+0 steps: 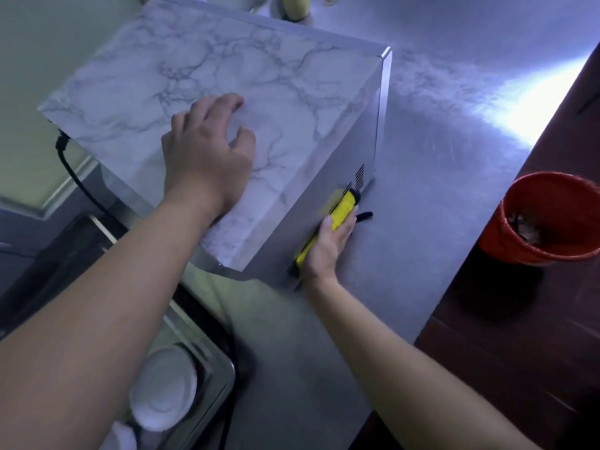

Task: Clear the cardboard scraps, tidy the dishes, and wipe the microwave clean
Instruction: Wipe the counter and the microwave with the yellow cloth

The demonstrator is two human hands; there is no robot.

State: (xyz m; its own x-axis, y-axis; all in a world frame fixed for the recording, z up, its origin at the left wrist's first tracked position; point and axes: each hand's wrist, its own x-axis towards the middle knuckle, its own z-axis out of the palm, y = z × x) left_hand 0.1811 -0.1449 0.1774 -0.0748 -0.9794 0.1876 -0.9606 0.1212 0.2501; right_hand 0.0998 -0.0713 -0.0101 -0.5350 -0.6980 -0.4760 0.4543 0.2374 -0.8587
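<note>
Marble-patterned microwave (259,92) fills the centre. On its top rests the left hand (207,157), fingers loosely bent, holding nothing. At 5 o'clock the right hand (328,246) grips a blurred yellow sponge (342,206) against its side. An arm partly hides white dishes (165,384) at 7 o'clock.

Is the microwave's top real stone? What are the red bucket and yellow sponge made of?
Microwave top: probably marble-print film, not stone; its veins fold over the edge above plain grey metal. Red bucket: likely plastic, smooth, slightly glossy. Yellow sponge: seemingly foam with a dark backing; blurred.
</note>
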